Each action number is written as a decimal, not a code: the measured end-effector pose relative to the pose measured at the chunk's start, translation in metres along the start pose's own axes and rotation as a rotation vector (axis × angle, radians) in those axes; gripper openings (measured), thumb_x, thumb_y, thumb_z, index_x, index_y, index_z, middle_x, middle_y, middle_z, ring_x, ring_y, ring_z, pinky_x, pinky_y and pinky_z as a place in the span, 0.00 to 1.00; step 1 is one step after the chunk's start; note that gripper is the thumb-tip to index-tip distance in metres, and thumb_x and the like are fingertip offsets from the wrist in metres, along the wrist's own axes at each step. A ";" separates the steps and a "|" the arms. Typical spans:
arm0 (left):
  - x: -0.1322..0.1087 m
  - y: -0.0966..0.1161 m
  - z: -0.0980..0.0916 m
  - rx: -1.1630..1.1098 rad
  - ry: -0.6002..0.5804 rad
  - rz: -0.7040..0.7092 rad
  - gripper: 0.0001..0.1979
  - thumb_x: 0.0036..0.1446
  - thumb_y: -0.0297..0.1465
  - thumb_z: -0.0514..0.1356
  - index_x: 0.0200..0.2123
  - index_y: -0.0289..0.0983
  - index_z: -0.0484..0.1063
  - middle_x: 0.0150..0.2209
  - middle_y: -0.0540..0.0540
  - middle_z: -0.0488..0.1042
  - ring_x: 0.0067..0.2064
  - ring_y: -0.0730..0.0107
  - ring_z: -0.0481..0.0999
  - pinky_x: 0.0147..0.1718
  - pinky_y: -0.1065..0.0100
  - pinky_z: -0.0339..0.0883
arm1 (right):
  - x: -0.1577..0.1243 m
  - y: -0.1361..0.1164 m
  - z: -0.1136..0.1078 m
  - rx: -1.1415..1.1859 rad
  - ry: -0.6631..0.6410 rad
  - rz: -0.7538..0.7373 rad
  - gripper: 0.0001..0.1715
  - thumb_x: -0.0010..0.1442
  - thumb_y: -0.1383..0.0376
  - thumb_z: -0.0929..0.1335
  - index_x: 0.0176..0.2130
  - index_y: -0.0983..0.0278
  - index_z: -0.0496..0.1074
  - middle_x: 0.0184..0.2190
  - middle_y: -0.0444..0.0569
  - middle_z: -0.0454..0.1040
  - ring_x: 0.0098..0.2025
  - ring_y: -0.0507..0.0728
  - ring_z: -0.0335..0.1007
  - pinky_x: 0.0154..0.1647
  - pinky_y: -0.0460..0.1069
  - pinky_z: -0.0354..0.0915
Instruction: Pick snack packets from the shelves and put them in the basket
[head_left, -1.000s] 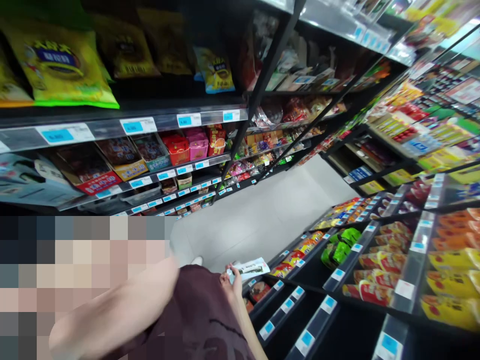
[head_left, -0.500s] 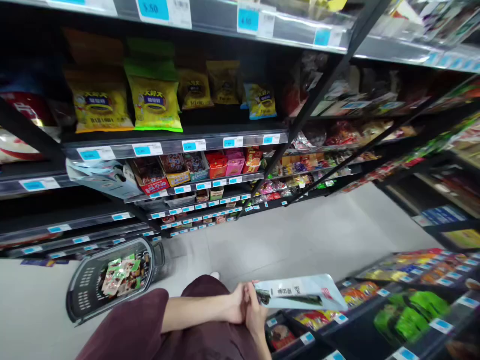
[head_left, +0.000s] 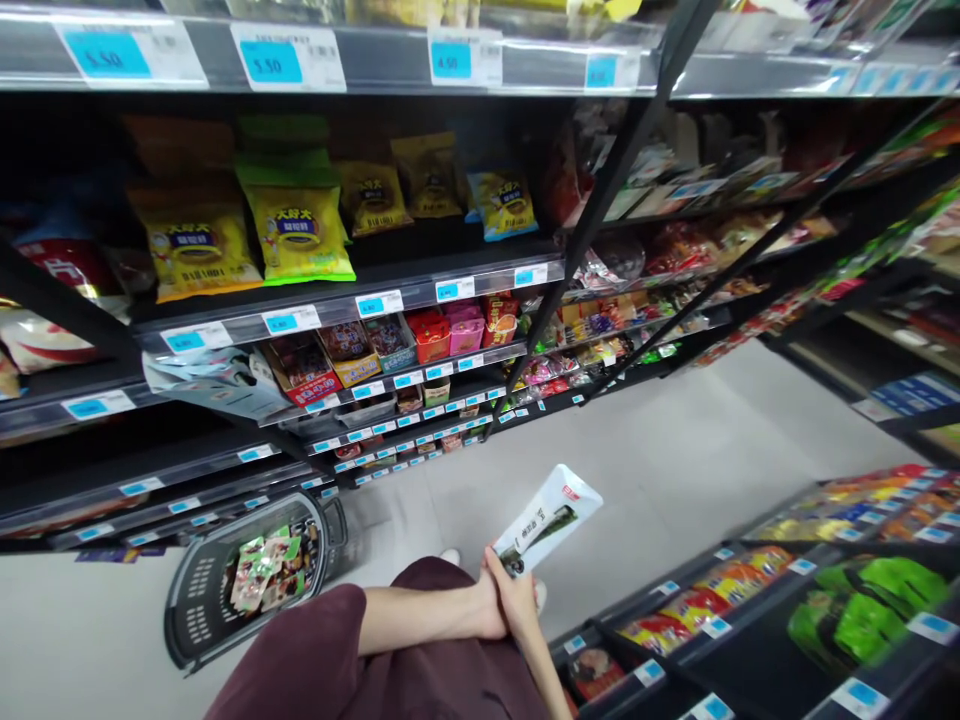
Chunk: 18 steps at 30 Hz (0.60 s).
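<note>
A long, flat, pale blue snack pouch (head_left: 561, 505) with a dark green roll pictured on it sticks up and away from my hands, low in the middle of the view. Its lower end is held by my right hand (head_left: 517, 597), the thumb lying along the pouch. Against the right hand's inner side rests my left hand (head_left: 486, 608); its fingers are hidden behind the right hand, so whether they touch the pouch is unclear.
A grey shopping basket (head_left: 196, 628) with several snack packets stands on the floor at left. Ahead, a dark shelf rack (head_left: 450, 260) holds yellow snack bags (head_left: 300, 228) and boxed sweets (head_left: 300, 370). Another shelf (head_left: 720, 640) with green bags (head_left: 862, 610) runs along the right.
The pouch has swung from pointing right, nearly level, to pointing up and right, farther from the right-hand shelf. Both hands stay together. The view has shifted slightly.
</note>
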<state>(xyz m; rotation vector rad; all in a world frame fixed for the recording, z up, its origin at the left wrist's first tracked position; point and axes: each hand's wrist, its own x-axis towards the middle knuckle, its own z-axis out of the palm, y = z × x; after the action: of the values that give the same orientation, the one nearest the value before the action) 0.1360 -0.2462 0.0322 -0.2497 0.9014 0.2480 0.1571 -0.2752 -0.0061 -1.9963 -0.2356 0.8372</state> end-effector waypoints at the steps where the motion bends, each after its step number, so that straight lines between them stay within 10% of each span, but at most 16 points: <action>1: -0.001 0.000 0.000 -0.002 0.013 -0.015 0.19 0.55 0.45 0.51 0.20 0.39 0.64 0.15 0.49 0.64 0.17 0.64 0.65 0.21 0.66 0.61 | 0.000 0.000 0.000 -0.004 0.004 0.016 0.18 0.42 0.55 0.72 0.35 0.60 0.76 0.32 0.45 0.81 0.45 0.63 0.75 0.45 0.51 0.67; 18: -0.002 0.001 -0.010 -0.024 0.095 -0.044 0.19 0.54 0.44 0.52 0.21 0.37 0.67 0.15 0.48 0.66 0.16 0.62 0.66 0.18 0.65 0.60 | -0.001 0.011 0.004 0.036 -0.094 0.007 0.19 0.44 0.55 0.71 0.36 0.59 0.76 0.33 0.45 0.81 0.43 0.62 0.76 0.45 0.51 0.68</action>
<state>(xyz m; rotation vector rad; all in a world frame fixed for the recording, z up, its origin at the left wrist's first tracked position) 0.1270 -0.2484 0.0279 -0.3054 0.9865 0.2075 0.1520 -0.2787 -0.0162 -1.9275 -0.2663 0.9348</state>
